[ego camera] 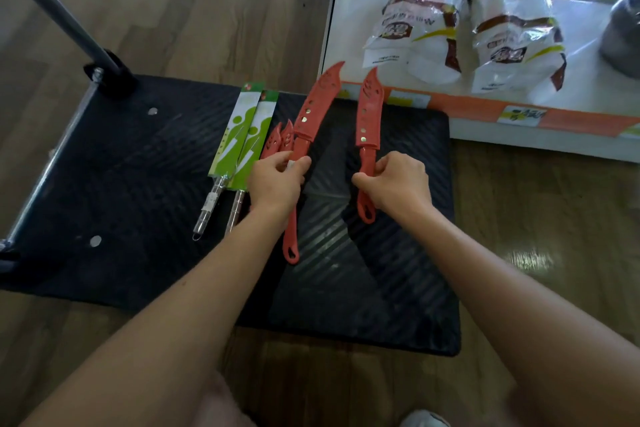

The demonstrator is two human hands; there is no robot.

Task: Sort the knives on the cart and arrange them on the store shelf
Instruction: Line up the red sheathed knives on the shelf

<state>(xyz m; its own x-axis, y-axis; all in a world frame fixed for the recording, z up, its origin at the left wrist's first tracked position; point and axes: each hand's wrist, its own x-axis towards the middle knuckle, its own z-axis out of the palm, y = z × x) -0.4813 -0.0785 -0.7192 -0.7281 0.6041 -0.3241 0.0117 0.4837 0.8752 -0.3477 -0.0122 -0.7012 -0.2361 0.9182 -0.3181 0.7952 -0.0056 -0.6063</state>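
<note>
A long red sheathed knife [313, 107] points toward the shelf; my left hand [275, 184] grips its handle over the black cart deck [138, 184]. My right hand [398, 184] grips the handle of a shorter red sheathed knife [370, 114], lifted beside it. Two small red knives [277, 142] lie just left of my left hand, partly hidden by it. Further left lie two steel-handled knives in green card sleeves [242, 128]. The white store shelf [346, 45] with an orange front strip stands at the upper right.
Two bagged packs [415, 24] and a grey pot [623, 35] sit on the shelf. The cart's grey push handle [52, 10] rises at the upper left. Wooden floor surrounds the cart. A shoe tip [422, 419] shows at the bottom edge.
</note>
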